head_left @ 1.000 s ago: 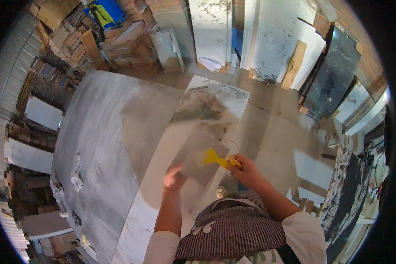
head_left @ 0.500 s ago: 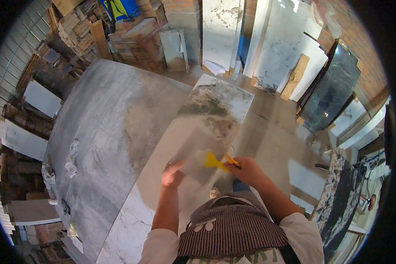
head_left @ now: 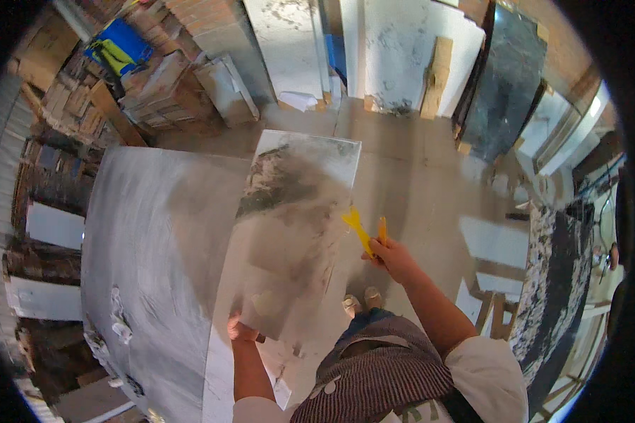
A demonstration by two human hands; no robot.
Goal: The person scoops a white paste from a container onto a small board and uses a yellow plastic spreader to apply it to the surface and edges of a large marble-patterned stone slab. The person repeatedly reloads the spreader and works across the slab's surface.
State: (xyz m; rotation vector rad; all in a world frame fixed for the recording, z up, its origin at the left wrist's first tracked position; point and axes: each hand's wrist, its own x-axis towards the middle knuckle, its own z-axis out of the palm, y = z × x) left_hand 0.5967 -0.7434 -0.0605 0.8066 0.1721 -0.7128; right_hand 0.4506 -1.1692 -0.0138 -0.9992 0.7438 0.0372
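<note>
My left hand (head_left: 241,328) is closed on the near edge of a thin grey-brown board (head_left: 281,321), held over a long marble-patterned slab. A pale blob of paste (head_left: 264,303) sits on the board. My right hand (head_left: 389,259) grips a yellow plastic scraper (head_left: 360,231) with a flared head, pointing up and away beyond the slab's right edge. A second slim orange-yellow piece (head_left: 382,228) sticks up from the same fist; its kind is unclear. The slab (head_left: 305,163) is white with dark veining at its far end and dull beige across the middle.
A large grey slab surface (head_left: 144,233) adjoins on the left, with crumpled pale scraps (head_left: 121,328) on it. Stone slabs (head_left: 515,77) lean along the far wall. A black-and-white slab (head_left: 543,282) stands at right. Stacked boxes (head_left: 173,99) and a blue container (head_left: 123,46) are far left.
My right hand has lifted the yellow scraper away from the board, its head turning upward. My left hand and the board have shifted left and nearer. The view has swung to the right.
</note>
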